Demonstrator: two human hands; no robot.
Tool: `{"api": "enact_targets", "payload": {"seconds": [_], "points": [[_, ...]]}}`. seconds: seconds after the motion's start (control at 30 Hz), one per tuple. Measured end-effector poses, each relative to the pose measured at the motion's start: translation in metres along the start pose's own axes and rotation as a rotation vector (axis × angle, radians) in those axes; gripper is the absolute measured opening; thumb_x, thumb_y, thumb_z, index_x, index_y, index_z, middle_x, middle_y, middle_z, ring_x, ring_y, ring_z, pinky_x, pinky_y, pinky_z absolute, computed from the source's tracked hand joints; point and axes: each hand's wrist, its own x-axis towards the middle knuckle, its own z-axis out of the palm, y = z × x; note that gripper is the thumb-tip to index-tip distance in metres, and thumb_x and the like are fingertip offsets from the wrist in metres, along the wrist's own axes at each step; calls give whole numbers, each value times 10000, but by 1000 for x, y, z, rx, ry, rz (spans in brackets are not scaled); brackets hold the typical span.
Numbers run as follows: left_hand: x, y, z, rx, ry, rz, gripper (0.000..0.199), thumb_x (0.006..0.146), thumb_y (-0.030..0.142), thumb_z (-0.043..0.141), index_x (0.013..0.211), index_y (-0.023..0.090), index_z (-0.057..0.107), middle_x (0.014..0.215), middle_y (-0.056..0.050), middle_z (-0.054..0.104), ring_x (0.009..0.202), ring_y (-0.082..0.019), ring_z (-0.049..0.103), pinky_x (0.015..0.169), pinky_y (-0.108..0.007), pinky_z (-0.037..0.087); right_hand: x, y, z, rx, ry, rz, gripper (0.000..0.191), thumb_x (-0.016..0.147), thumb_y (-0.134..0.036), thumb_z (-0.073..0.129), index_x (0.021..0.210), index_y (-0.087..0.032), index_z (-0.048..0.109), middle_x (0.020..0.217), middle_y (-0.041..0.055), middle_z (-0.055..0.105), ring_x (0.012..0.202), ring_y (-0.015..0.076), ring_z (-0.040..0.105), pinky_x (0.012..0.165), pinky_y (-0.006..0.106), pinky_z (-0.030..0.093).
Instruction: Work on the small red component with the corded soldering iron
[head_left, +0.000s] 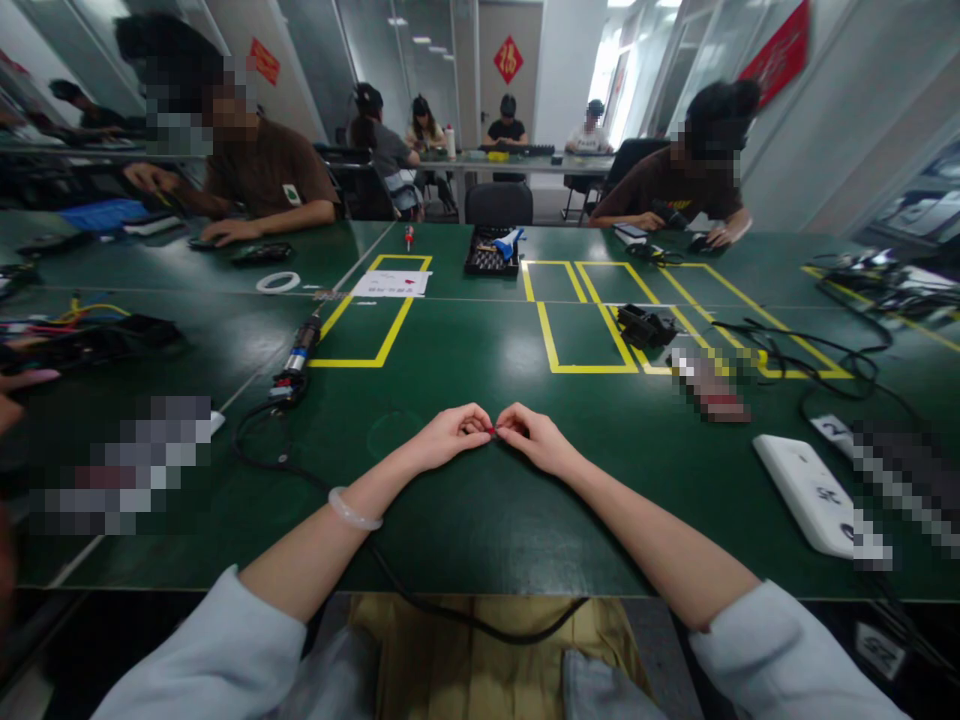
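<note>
The left hand (457,436) and right hand (529,436) meet, fingertips pinched on a tiny red thing (493,431) between them, perhaps because it is too small for a looser grip; both arms reach over the green counter (480,520), which may help keep them steady; farther out, the black cable (300,466) curls to the left, next to the tool (300,352), maybe so the middle stays free for hands.
</note>
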Motion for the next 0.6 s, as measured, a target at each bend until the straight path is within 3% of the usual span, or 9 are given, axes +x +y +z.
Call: {"api": "enact_targets", "payload": {"seconds": [0.13,0.27,0.47,0.6], "points": [[0,1,0,-7,4,11,296,788,379,675,947,142,597,833,-27,612,758,-133,568,710,-262,453,0,-2,-1,-20,-9,-33,128,888,-303,568,933,-184,580,742,-20,558,651,111,502,628,234,415],[1,-1,0,-8,17,33,283,796,373,670,940,145,586,878,-39,622,775,-134,577,727,-268,458,-1,-2,-1,-44,-18,-84,92,871,-249,576,933,-183,588,810,-5,565,696,115,524,660,240,422],[0,-6,0,27,-3,37,269,795,346,671,942,149,562,887,-33,620,769,-128,580,666,-236,447,0,-2,1,-23,-16,-37,179,819,-217,631,979,-175,563,807,-10,595,694,116,557,680,245,440],[-1,-3,1,102,0,37,284,797,371,667,956,156,571,897,-30,631,786,-137,588,658,-232,447,1,0,2,-23,-17,-41,128,836,-233,614,944,-169,591,824,2,607,715,119,563,683,242,444]]}}
